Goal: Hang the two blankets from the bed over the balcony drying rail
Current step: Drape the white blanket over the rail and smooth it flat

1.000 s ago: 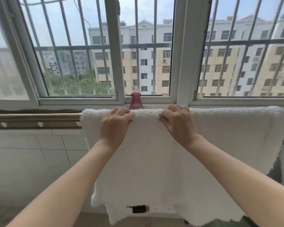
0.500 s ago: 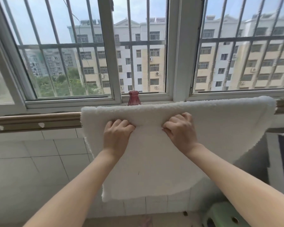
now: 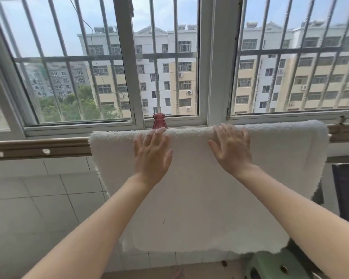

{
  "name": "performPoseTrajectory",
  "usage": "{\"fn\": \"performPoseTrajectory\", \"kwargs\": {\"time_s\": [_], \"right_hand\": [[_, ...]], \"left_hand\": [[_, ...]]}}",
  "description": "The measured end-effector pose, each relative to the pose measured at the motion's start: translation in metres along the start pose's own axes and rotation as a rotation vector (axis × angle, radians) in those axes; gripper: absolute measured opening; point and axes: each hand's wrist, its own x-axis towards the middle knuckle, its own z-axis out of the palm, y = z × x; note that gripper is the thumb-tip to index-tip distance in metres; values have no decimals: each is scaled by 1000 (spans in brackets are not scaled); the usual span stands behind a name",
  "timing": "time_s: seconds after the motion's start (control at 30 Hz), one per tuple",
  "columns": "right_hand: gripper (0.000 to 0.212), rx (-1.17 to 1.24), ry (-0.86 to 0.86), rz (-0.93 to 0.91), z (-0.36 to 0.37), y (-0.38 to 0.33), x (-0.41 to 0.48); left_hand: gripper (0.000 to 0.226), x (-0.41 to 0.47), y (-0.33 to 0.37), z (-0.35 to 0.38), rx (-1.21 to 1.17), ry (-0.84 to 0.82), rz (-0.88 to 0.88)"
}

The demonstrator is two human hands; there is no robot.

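Note:
A white fluffy blanket (image 3: 199, 198) hangs draped over the brass-coloured drying rail (image 3: 38, 147) below the window, its lower edge a little above the floor. My left hand (image 3: 151, 154) lies flat on the blanket's front just under the rail, fingers straight and spread. Further right, my right hand (image 3: 231, 149) rests the same way, its fingertips reaching the fold on top of the rail. Only this one blanket is in view.
A red glass vase (image 3: 159, 121) stands on the windowsill right behind the blanket's top edge. The barred window (image 3: 129, 57) fills the upper view. A green plastic stool (image 3: 274, 266) sits on the floor at the lower right, a dark panel (image 3: 347, 190) at the far right.
Both hands have let go of the pinched blanket and now lie open and flat on it, higher up near the rail. The blanket hangs a bit lower and smoother.

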Motion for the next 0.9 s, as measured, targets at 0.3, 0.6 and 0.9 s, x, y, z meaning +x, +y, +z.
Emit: {"fn": "performPoseTrajectory", "kwargs": {"time_s": [0.3,0.6,0.9], "right_hand": [[40,113,45,-70,-21,51,1],[33,-114,53,302,-53,175,6],[27,-89,13,177,-65,210,2]], "left_hand": [[45,36,64,30,0,-145,37],[21,62,125,47,-39,-50,-114],[30,90,210,73,-110,-167,49]]}}
